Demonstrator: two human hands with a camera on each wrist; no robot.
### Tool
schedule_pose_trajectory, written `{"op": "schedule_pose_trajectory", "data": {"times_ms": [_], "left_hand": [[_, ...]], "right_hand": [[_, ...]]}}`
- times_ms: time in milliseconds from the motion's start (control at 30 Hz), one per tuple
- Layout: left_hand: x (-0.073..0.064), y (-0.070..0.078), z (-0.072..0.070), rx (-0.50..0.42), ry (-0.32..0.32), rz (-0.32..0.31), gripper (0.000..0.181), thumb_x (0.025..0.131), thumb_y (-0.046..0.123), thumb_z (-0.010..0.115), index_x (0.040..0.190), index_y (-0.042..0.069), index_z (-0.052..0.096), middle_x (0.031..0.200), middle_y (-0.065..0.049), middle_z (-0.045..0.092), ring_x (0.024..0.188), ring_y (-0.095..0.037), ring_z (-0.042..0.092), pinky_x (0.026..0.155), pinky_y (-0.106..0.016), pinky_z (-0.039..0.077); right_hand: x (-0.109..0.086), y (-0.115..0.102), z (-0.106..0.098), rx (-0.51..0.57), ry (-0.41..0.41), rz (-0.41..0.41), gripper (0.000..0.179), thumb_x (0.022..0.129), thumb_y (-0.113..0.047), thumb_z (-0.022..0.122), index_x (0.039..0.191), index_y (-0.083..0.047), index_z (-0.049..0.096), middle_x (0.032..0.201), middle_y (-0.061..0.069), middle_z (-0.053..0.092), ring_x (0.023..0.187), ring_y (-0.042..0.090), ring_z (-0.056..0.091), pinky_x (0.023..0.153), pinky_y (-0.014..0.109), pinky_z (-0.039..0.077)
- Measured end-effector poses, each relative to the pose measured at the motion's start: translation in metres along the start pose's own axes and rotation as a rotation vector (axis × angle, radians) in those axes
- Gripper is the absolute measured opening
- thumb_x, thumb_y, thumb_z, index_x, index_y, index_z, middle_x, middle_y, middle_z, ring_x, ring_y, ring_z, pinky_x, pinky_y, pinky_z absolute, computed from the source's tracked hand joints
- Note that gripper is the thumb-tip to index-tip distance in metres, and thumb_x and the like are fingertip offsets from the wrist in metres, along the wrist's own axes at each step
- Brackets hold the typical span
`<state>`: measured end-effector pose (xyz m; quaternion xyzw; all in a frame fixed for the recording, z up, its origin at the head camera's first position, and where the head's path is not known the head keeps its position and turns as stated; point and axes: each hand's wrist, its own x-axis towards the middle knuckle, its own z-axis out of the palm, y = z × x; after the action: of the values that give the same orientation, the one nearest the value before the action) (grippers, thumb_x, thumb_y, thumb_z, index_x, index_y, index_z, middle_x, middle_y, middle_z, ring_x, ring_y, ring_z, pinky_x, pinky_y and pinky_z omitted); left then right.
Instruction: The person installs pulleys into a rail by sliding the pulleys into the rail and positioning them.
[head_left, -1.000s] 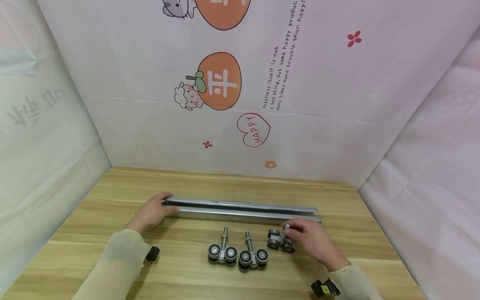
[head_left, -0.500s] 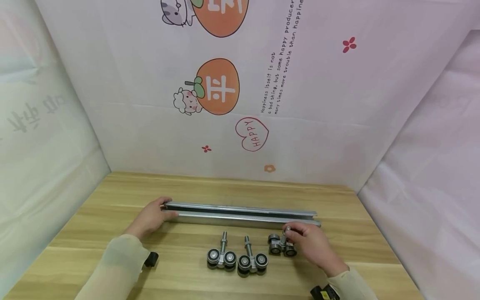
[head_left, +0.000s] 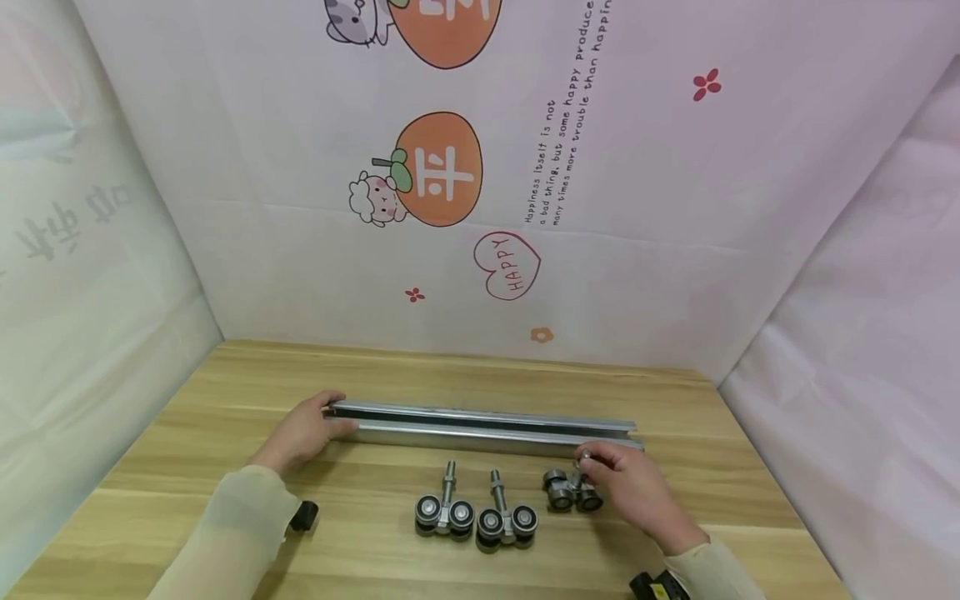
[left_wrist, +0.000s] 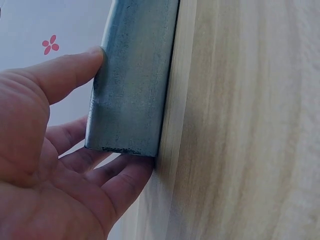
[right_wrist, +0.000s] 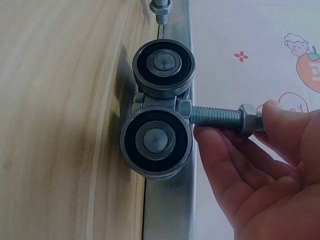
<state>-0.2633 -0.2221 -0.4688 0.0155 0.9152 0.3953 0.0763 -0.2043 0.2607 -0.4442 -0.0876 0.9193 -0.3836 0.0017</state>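
My left hand (head_left: 300,432) holds the left end of a long metal channel rail (head_left: 480,437), which lies across the table with its slot facing up. In the left wrist view, the thumb presses one edge of the rail (left_wrist: 131,85) and the fingers (left_wrist: 127,185) reach round its end. My right hand (head_left: 628,483) pinches the threaded bolt of a roller trolley (head_left: 561,492) in front of the rail's right end. The right wrist view shows this trolley's wheels (right_wrist: 156,141) close against the table side, its bolt (right_wrist: 217,116) carrying a nut near the fingertips.
Two more roller trolleys, one left (head_left: 444,514) and one right (head_left: 507,527), stand side by side in front of the rail, bolts pointing up. A printed cloth (head_left: 637,275) hangs behind the wooden table (head_left: 360,558), with white cloth on both sides.
My right hand has shifted slightly to the right with the trolley, keeping its pinch on the bolt. The left hand stays on the rail's end. The head view has tilted a little.
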Motion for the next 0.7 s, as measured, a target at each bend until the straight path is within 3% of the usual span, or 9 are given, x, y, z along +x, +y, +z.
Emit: {"op": "schedule_pose_trajectory", "data": {"times_ms": [367,700], "left_hand": [[0.001,0.004,0.001,0.015,0.008,0.009,0.076,0.092,0.043,0.071,0.149,0.001,0.040,0.143,-0.031,0.045,0.129,-0.047,0.043,0.103,-0.062,0.035],[0.000,0.002,0.001,0.010,0.016,0.013,0.075,0.092,0.040,0.072,0.148,0.000,0.041,0.144,-0.031,0.045,0.131,-0.048,0.041,0.104,-0.062,0.034]], "right_hand": [[-0.006,0.006,-0.011,-0.098,0.010,-0.038,0.016,0.101,-0.018,0.061,0.111,-0.022,0.073,0.100,-0.010,0.068,0.091,0.012,0.062,0.078,0.040,0.049],[-0.012,0.014,-0.019,-0.124,0.003,-0.048,0.016,0.100,-0.017,0.062,0.111,-0.020,0.072,0.100,-0.008,0.068,0.089,0.014,0.060,0.073,0.038,0.047]]}}
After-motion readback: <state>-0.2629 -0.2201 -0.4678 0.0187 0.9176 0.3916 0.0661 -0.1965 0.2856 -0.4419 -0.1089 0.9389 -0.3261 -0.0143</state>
